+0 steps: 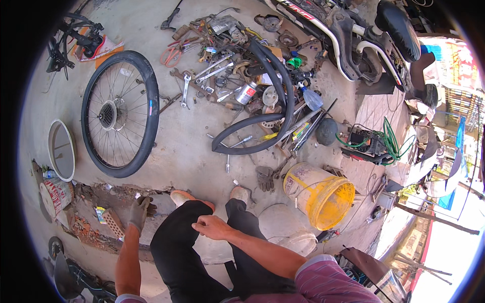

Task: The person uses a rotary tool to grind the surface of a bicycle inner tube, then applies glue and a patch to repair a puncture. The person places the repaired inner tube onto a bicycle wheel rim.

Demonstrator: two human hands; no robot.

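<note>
My left hand (140, 213) wears a grey work glove with darker fingertips. It reaches over the broken floor edge beside my foot, fingers apart, with nothing visible in it. My bare right hand (211, 227) is curled closed above the dark trousers at my left knee; whatever its fingers hold, if anything, is hidden. Ahead and to the left lies a bicycle wheel (153, 108) with a black tyre, a cassette and a brake disc. Another work glove (264, 178) rests on the floor in front of the yellow-stained bucket (298, 184).
A pile of tools holds spanners (186, 91), a can (246, 93) and a loose black inner tube (242, 150). A round basin (61, 150) leans at the left. Nearer are a perforated brick (113, 222) and rubble. A compressor-like machine (361, 139) with green hose and a motorcycle frame (343, 43) stand right.
</note>
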